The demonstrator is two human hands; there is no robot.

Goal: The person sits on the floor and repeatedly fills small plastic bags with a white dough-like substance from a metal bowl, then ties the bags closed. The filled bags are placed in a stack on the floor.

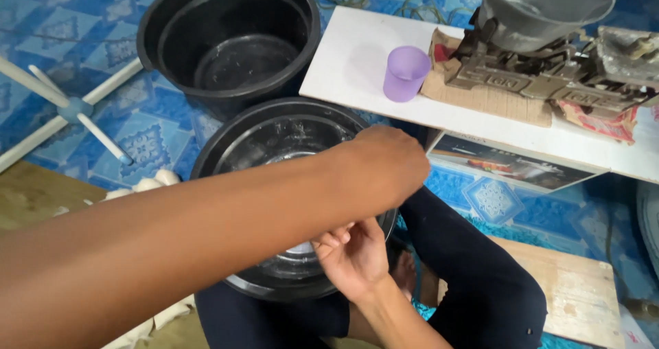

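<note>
My left arm crosses the view from the lower left, and my left hand (388, 164) hangs knuckles-up over the near rim of a black tub (226, 150) between my knees. Its fingers curl down and are hidden, so I cannot tell whether they hold anything. Just under it my right hand (353, 256) lies palm up with the palm bare and its bent fingertips touching my left hand's fingers. The tub's inside looks wet and shiny, with a metal-looking bottom.
A second, empty black tub (230, 40) stands behind the first. A white board (357, 54) at the right carries a purple cup (406, 72) and a metal machine with a funnel (542, 54) on cardboard. A wooden board (576, 294) lies at the lower right, white lumps (147, 184) at the left.
</note>
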